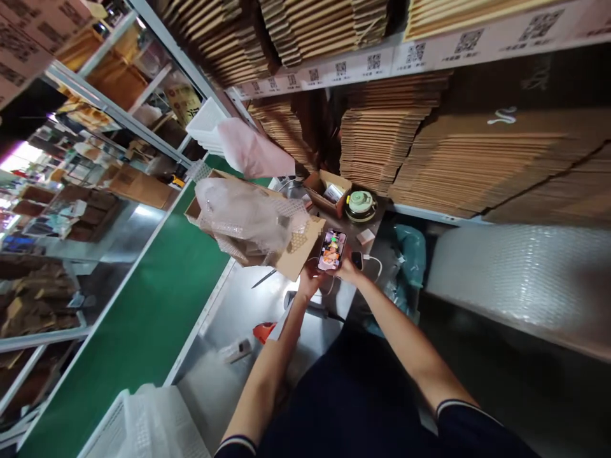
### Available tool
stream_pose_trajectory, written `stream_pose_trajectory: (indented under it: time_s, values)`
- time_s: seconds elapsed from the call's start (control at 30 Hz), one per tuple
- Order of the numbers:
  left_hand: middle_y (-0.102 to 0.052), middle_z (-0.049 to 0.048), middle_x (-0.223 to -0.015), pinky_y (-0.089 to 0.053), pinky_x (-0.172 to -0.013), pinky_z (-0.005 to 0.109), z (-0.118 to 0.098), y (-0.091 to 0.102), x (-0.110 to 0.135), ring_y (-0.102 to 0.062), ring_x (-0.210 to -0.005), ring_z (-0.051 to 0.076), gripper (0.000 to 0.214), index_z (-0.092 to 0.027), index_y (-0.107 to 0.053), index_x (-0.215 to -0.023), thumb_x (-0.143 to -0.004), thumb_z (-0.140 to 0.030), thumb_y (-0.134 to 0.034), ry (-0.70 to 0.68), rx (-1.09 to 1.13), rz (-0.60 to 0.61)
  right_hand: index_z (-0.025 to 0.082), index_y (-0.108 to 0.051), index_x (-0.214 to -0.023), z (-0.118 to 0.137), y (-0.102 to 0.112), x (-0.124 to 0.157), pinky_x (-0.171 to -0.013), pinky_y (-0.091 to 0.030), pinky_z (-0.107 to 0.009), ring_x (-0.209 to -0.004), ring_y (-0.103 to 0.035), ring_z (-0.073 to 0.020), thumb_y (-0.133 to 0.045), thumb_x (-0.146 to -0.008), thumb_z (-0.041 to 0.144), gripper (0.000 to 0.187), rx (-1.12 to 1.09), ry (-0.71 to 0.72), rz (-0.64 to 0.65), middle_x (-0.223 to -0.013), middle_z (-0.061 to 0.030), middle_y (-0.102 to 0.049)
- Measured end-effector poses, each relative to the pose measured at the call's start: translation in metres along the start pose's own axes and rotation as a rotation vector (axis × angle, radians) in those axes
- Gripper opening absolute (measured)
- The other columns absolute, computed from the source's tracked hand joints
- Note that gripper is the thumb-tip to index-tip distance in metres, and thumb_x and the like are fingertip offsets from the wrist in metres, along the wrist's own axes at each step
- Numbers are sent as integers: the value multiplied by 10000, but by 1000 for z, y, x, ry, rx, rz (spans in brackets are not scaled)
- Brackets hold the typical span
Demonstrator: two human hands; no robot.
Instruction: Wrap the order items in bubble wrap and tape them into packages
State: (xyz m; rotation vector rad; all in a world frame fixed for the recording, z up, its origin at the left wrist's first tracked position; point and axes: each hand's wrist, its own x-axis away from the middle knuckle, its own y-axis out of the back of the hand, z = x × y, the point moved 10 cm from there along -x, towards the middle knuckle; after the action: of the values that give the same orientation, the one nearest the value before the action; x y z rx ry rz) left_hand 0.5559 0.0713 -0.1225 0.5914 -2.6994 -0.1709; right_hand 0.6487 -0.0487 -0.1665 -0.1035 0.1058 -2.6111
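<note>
A smartphone (332, 249) with a lit, colourful screen is held upright over the bench, its lower end between my two hands. My left hand (310, 280) is closed at its lower left corner. From the lower right, my right hand (348, 268) grips the phone too. A white cable (377, 264) curves beside my right hand, next to a small dark device (356, 259). Just left of the phone stands an open cardboard box (298, 251) with bubble wrap (248, 213) bulging out. Beneath my left forearm lies a dark handheld tool (315, 308), partly hidden.
A green conveyor belt (128, 318) runs along the left. Folded cartons (382, 140) fill the shelves ahead. Behind the phone are a small carton (329, 191) and a pale green round object (360, 203). An orange tool (263, 331) lies left; a bubble-wrap roll (515, 280) stands right.
</note>
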Motion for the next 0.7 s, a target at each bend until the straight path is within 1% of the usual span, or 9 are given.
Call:
stream_pose_trajectory:
  time_s: [0.07,0.13,0.2,0.27,0.37,0.47,0.57,0.63,0.7]
  values:
    - [-717,30,-852,-544,-760,323,3,0,1,-662,-748,165,399,-187,-653,-938,-601,-231,-863,4,10,-4,234,-542,-1306,3,0,-1,-1285,-273,-587,-1465,-423,-408,-946,-516,438,911,-12,1,-2,-1378,-141,-590]
    - [-694,5,-812,-541,-776,323,8,2,3,-664,-751,161,442,-197,-619,-970,-602,-234,-860,15,25,-30,227,-544,-1336,4,-1,-2,-1280,-287,-558,-1454,-443,-399,-917,-555,465,897,-29,-5,6,-1394,-139,-590]
    - [-656,-29,-757,-539,-788,323,12,5,7,-660,-746,156,458,-212,-579,-974,-607,-222,-853,25,37,-68,244,-548,-1358,2,-2,-3,-1264,-321,-535,-1439,-472,-370,-854,-642,484,815,-49,-19,9,-1400,-126,-601]
    - [-636,-38,-742,-538,-787,320,14,8,11,-660,-758,158,449,-221,-553,-950,-613,-208,-850,31,39,-99,267,-557,-1360,-2,-3,-5,-1244,-360,-517,-1410,-513,-333,-775,-726,462,698,-87,-53,5,-1389,-111,-622]
    - [-634,-29,-763,-539,-765,314,14,9,17,-668,-800,173,418,-224,-542,-916,-632,-215,-848,34,37,-126,266,-564,-1352,-9,-6,-5,-1193,-433,-514,-1309,-597,-309,-696,-771,389,608,-143,-99,14,-1339,-104,-660]
    - [-630,-31,-776,-537,-746,308,13,9,20,-668,-810,173,425,-225,-539,-916,-628,-235,-852,41,35,-143,258,-556,-1348,-10,-7,-4,-1162,-467,-509,-1269,-616,-316,-724,-728,335,647,-139,-93,32,-1285,-89,-675]
    - [-623,-37,-767,-523,-731,296,14,10,22,-657,-785,162,449,-230,-526,-908,-617,-266,-866,55,26,-157,252,-547,-1324,-8,-4,-3,-1165,-462,-518,-1293,-588,-343,-821,-619,306,758,-102,-71,21,-1280,-90,-652]
    - [-619,-38,-758,-514,-723,292,12,11,23,-651,-776,159,449,-230,-524,-907,-625,-284,-869,47,15,-154,238,-534,-1316,-6,-2,-2,-1171,-452,-545,-1290,-580,-360,-872,-556,311,835,-80,-59,10,-1289,-102,-633]
    - [-617,-36,-754,-510,-713,292,11,10,24,-652,-779,164,442,-229,-527,-913,-639,-293,-869,34,3,-147,232,-518,-1323,-4,-2,-2,-1170,-454,-553,-1291,-578,-365,-899,-533,338,883,-69,-47,8,-1301,-112,-620]
